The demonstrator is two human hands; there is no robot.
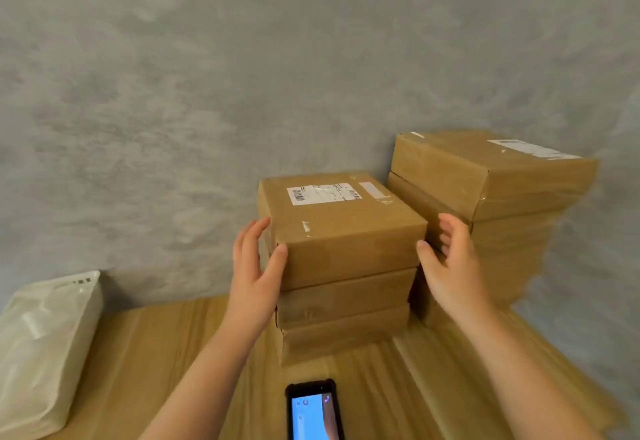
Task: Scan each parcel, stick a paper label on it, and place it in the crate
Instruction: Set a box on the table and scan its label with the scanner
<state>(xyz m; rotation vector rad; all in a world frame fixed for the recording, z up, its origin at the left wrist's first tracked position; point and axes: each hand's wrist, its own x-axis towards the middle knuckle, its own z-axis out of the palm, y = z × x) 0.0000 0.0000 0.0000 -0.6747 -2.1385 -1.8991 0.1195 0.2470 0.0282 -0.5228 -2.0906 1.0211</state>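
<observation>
White padded bag (45, 346) lies far left on wooden surface (166, 353). Left hand (254, 266), fingers straight, thumb on front corner of top parcel (343, 228). Parcel caps short stack between both hands. Right hand (450, 259) open, beside parcel's right edge; contact unclear. Taller stack (491, 197) right. Phone (313, 412) below.

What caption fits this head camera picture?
Both hands, left hand and right hand, reach around the top parcel.

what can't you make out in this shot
Head view only:
- White label on the top box: print too small and blurred.
- Phone: lower part cut off by the bottom edge.
- Right stack: smeared by blur.
- Crate: not in frame.
</observation>
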